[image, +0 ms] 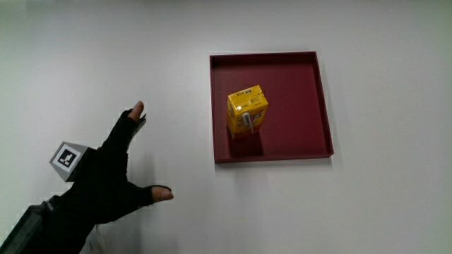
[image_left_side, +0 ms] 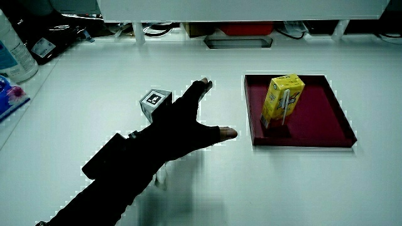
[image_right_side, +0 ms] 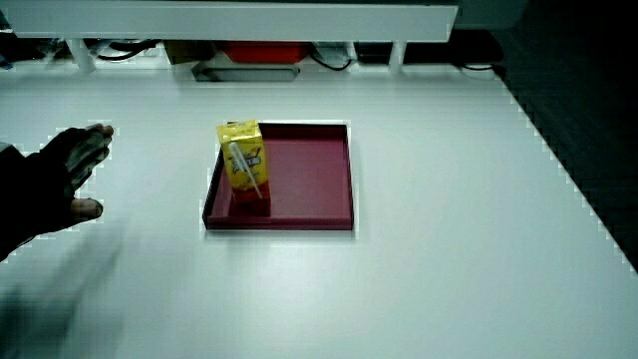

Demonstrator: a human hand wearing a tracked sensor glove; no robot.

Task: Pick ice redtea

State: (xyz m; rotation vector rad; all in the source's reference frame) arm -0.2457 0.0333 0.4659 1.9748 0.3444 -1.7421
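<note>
Hand (image: 106,173) over the table (image: 367,212) beside the tray (image: 296,85), apart from it. Its fingers are spread and hold nothing, probably readied for a reach. The carton (image: 247,111) stands upright in the tray near the frame's centre, unobstructed and free to grasp.

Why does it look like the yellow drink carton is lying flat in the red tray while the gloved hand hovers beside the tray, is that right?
Not quite. The yellow drink carton stands upright in the red tray, as both side views show. The gloved hand is indeed beside the tray, fingers spread, holding nothing.
</note>
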